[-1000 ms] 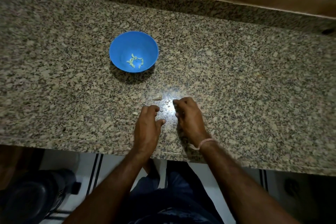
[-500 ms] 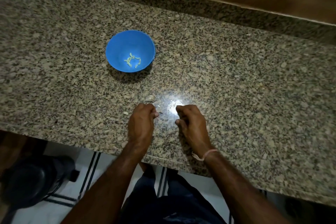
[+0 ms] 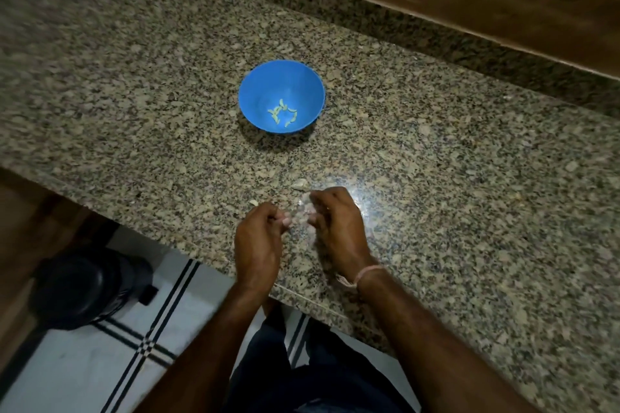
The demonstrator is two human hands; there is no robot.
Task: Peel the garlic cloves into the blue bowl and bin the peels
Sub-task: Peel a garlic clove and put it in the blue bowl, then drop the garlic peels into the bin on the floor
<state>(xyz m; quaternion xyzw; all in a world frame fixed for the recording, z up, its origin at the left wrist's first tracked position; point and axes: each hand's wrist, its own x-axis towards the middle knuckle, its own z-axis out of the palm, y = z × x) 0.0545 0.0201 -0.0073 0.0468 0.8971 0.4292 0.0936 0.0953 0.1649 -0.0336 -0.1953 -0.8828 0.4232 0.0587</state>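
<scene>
Left hand (image 3: 260,241) and right hand (image 3: 339,228) are curling fingers beside pale papery garlic peels (image 3: 302,208) on the speckled granite bench (image 3: 469,178); grasping or not, I cannot tell. The round blue plastic bowl (image 3: 255,94) is sitting well beyond the fingers, peeled garlic cloves (image 3: 281,114) inside.

My blue bowl (image 3: 255,90) stands upright on the granite counter (image 3: 436,178), with a handful of small, pale yellow-green peeled garlic cloves (image 3: 281,112) scattered loosely across its bottom. Nearer me, well apart from the bowl, a few pale peel scraps (image 3: 299,184) lie on the stone
</scene>
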